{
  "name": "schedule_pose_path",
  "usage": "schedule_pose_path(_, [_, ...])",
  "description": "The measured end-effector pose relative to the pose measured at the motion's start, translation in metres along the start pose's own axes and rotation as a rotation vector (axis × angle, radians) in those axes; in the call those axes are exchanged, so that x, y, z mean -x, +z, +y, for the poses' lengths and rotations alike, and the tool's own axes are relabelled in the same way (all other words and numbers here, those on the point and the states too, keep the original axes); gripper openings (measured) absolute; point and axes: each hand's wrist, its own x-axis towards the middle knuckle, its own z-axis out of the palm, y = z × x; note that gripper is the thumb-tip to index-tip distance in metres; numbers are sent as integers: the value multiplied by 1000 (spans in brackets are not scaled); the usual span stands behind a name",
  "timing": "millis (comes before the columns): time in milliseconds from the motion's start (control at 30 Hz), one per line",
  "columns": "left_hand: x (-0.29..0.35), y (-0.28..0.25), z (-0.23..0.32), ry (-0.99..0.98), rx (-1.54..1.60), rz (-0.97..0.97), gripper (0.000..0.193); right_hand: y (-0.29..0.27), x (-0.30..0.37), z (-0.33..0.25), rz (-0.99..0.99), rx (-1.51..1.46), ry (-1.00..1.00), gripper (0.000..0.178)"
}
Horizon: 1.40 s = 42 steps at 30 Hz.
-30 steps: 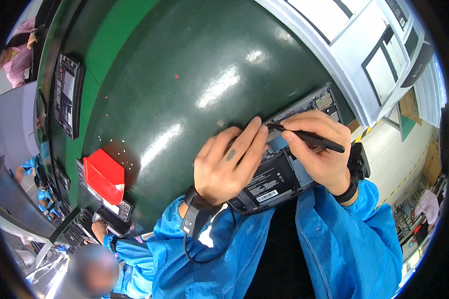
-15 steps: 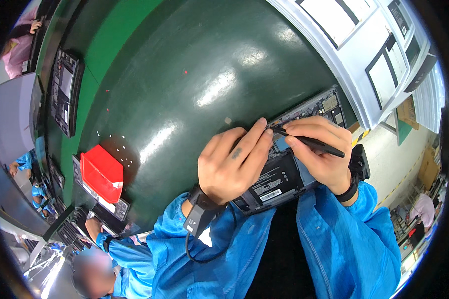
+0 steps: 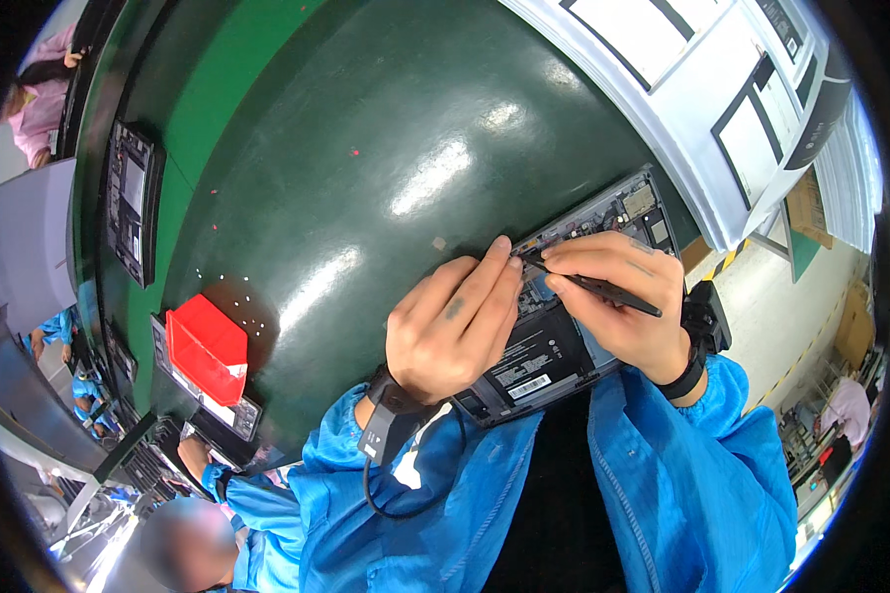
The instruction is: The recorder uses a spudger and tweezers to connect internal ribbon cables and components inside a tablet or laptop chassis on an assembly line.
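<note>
An opened laptop base (image 3: 578,381) lies at a slant in front of me, its black battery (image 3: 529,348) and circuit boards bare. Black tweezers (image 3: 618,293) are pinched in my right hand (image 3: 631,296), tips down among the parts near the laptop's far edge. My left hand (image 3: 447,331) rests over the left side of the laptop, fingers stretched out. Its index and middle fingertips press beside the tweezer tips. What lies under those fingertips is hidden.
Left on the dark green mat stands a red bin (image 3: 208,348) on another laptop part (image 3: 235,413), with small white bits beside it. White stacked trays (image 3: 697,148) rise at the right. Another opened laptop (image 3: 132,203) lies far left. A co-worker's arm (image 3: 196,457) is at lower left.
My view has shifted slightly, so the laptop and both hands sit a little further left. The tweezers stay in my right hand, and my left fingers keep their place by the tips.
</note>
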Motion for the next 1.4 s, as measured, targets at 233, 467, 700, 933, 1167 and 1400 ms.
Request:
schedule_pose_path(233, [3, -2, 1, 61, -61, -32, 30, 0, 6, 1, -6, 47, -84, 21])
schedule_pose_path(467, [0, -1, -1, 123, -54, -10, 31, 0, 6, -1, 5, -27, 31, 21])
schedule_pose_path(700, [4, 4, -3, 102, -89, 1, 28, 0, 1, 0, -7, 3, -22, 20])
schedule_pose_path(933, [7, 3, -6, 99, -80, 4, 29, -3, -1, 0, 40, -17, 11, 17])
schedule_pose_path(1167, [8, 1, -8, 66, -14, 6, 33, 3, -2, -2, 80, 73, 66, 13])
schedule_pose_path(1400, [8, -4, -5, 42, -20, -8, 32, 5, 0, -2, 127, 50, 62, 13])
